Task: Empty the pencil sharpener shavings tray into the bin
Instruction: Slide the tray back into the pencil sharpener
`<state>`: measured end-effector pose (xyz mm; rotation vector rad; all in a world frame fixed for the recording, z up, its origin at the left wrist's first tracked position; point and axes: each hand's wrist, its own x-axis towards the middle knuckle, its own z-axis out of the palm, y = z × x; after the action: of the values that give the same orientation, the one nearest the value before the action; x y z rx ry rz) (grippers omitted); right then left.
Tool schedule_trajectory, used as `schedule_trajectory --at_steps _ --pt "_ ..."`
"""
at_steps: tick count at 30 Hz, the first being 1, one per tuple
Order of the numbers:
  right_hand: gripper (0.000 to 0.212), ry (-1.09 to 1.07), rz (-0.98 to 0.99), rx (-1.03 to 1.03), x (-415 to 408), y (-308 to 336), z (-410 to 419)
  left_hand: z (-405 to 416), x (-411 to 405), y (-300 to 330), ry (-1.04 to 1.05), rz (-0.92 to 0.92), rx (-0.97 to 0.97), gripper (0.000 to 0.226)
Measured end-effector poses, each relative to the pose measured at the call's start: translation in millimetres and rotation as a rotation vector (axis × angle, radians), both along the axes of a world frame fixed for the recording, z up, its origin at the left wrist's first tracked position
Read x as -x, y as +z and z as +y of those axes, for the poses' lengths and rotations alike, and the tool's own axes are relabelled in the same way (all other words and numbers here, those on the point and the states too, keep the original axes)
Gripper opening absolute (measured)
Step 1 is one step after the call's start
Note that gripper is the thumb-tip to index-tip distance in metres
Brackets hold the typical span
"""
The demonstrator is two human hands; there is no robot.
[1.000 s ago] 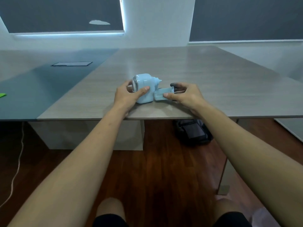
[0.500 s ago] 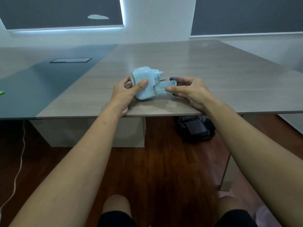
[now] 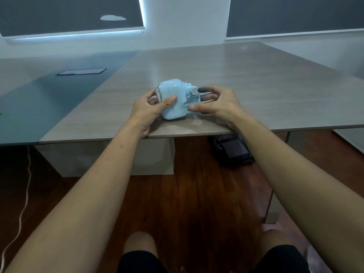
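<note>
A pale blue pencil sharpener [image 3: 173, 99] is lifted and tilted just above the near edge of the wooden table [image 3: 246, 79]. My left hand [image 3: 151, 109] grips its body, thumb across the front. My right hand [image 3: 216, 105] pinches the clear blue shavings tray [image 3: 194, 99], which sticks out a short way from the sharpener's right side. Most of the tray is hidden by my fingers and the sharpener. No bin is in view.
A dark bag [image 3: 232, 152] lies on the wood floor under the table. A white cable [image 3: 23, 203] runs along the floor at the left. A dark table section with a cable hatch [image 3: 80, 71] lies to the left. My knees show at the bottom.
The sharpener has been lifted off the table and tilted. The tray, which stuck out further before, now sits closer in against the sharpener's body. My right hand moved left with it.
</note>
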<state>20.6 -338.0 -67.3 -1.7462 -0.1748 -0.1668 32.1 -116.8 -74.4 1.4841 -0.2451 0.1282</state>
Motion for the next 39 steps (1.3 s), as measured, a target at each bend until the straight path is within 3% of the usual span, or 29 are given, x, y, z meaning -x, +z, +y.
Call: schedule_trajectory --at_steps 4,8,12,24,31,36,39 --pt "0.066 -0.013 -0.022 0.028 1 -1 1 -2 1 0 0.021 0.002 -0.003 0.081" --pt "0.048 0.075 0.038 -0.089 0 -2 -5 -2 3 2 0.046 0.008 0.003 0.081" --pt "0.046 0.091 0.061 -0.123 -3 -1 -3 -2 6 3 0.035 0.020 0.008 0.081" --pt "0.037 0.043 0.015 0.115 4 1 9 2 7 5 -0.060 0.031 -0.027 0.068" --pt "0.039 -0.082 -0.037 0.236 3 -3 11 -2 6 0 0.089 0.005 -0.142 0.073" --pt "0.032 -0.133 -0.051 0.228 3 -5 9 -5 9 1 0.217 -0.010 -0.259 0.064" --pt "0.035 -0.161 -0.046 0.210 5 -3 8 -4 11 2 0.355 0.004 -0.320 0.075"
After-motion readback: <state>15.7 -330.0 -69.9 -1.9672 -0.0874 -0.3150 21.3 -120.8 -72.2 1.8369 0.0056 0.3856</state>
